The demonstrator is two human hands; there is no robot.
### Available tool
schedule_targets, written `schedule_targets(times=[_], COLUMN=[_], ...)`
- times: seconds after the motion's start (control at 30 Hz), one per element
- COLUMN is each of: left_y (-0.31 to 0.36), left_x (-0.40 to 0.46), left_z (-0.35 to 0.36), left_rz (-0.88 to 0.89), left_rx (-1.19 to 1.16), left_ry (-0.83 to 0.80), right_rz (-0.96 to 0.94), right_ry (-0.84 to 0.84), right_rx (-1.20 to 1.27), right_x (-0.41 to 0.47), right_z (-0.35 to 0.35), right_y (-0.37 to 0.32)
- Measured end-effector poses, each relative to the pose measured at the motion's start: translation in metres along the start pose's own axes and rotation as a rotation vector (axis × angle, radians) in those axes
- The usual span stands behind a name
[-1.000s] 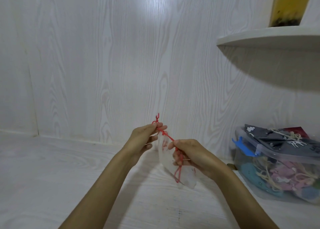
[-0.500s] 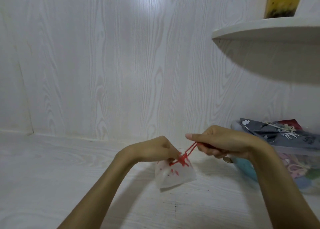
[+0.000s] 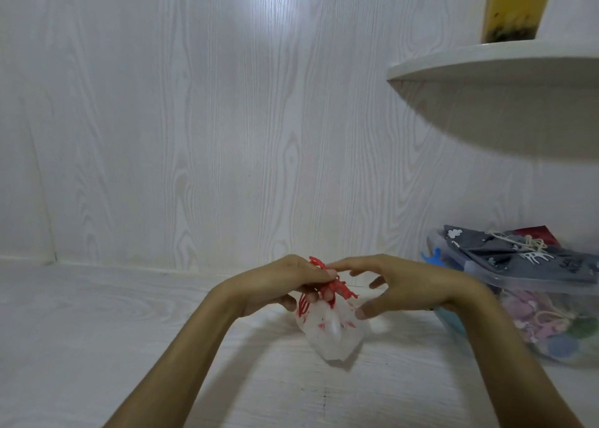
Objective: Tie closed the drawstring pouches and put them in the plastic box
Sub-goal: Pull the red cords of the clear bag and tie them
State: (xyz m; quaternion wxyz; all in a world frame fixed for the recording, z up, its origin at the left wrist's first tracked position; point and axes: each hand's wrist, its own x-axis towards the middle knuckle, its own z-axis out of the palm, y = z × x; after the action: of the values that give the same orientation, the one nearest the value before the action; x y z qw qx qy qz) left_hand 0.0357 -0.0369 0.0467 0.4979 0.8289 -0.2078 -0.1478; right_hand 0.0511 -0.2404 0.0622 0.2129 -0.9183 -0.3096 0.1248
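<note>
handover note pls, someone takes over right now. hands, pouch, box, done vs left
Left hand: pinches the red drawstring at the neck of the white pouch.
Right hand: fingers spread over the cord, gripping nothing I can see.
White pouch hangs just above the floor, neck gathered; knot state unclear.
Plastic box sits to the right, already holding pouches, a grey pouch on top.
Left: finish the tie, put the pouch in the box.

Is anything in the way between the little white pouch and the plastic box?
Only the right hand sits between the white pouch and the plastic box. The box already brims with pouches, a grey one on top.
</note>
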Motion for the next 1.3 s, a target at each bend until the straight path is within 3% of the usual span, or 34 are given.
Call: schedule_targets(times=[0.17, 0.3, 0.47, 0.53, 0.73, 0.93, 1.1, 1.23, 1.3], left_y=[-0.002, -0.001, -0.001, -0.003, -0.01, -0.01, -0.008, -0.001, 0.0], left_x=[-0.001, -0.002, -0.004, -0.005, -0.006, -0.005, -0.006, -0.003, -0.002], left_z=[-0.002, -0.007, -0.009, -0.01, -0.026, -0.023, -0.02, -0.014, -0.013], left_rz=[-0.023, -0.037, -0.031, -0.026, -0.075, -0.097, -0.069, -0.052, -0.042], left_rx=[-0.02, -0.098, -0.14, -0.152, -0.208, -0.136, -0.202, -0.349, -0.336], left_ry=[0.001, 0.042, 0.037, 0.045, 0.1, 0.128, 0.075, 0.092, 0.143], right_rz=[-0.082, -0.025, 0.047, -0.004, 0.097, 0.128, -0.036, 0.129, 0.206], right_ry=[0.315, 0.285, 0.416, 0.438, 0.494, 0.4, 0.588, 0.762, 0.713], right_rx=[0.067, 0.141, 0.598, 0.662, 0.28, 0.247, 0.466, 0.438, 0.33], right_x=[0.006, 0.003, 0.018, 0.015, -0.014, -0.022, -0.015, -0.006, -0.013], right_z=[0.002, 0.001, -0.004, -0.002, -0.011, -0.011, -0.015, -0.016, -0.015], right_y=[-0.004, -0.004, -0.021, -0.016, -0.001, -0.003, -0.014, -0.012, -0.01])
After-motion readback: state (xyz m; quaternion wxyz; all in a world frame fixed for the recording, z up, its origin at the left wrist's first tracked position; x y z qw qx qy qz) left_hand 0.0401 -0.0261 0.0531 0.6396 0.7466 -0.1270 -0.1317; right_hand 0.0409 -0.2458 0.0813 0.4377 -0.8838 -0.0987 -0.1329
